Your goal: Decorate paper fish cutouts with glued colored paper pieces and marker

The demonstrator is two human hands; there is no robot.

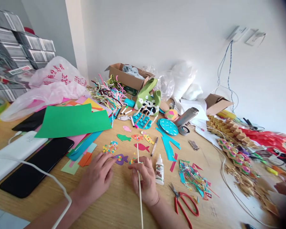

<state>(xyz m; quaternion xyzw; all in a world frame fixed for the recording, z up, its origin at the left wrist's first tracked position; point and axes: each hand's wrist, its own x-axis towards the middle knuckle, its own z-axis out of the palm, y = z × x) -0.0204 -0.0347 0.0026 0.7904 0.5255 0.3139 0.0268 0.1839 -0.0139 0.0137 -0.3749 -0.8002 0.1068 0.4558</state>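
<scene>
My left hand (97, 173) lies low over the table, its fingers stretched out and their tips at the left end of a purple paper fish (119, 159) with a colourful round patch. My right hand (144, 181) is closed on a thin wooden stick (140, 190), which points away from me. Small paper scraps (111, 147) lie just beyond my left fingertips. Past my hands are a red paper fish (141, 148), a green one (123, 137), an orange one (136, 137) and a yellow one (147, 138). A glue bottle (159, 173) stands right of my right hand.
Red-handled pliers (181, 200) and a heap of paper clippings (193, 176) lie at right. A pen (154, 146) rests near the fish. Green paper (73, 122), a black phone (35, 167) and a white cable (50, 175) are at left. A cardboard box (126, 74) stands behind.
</scene>
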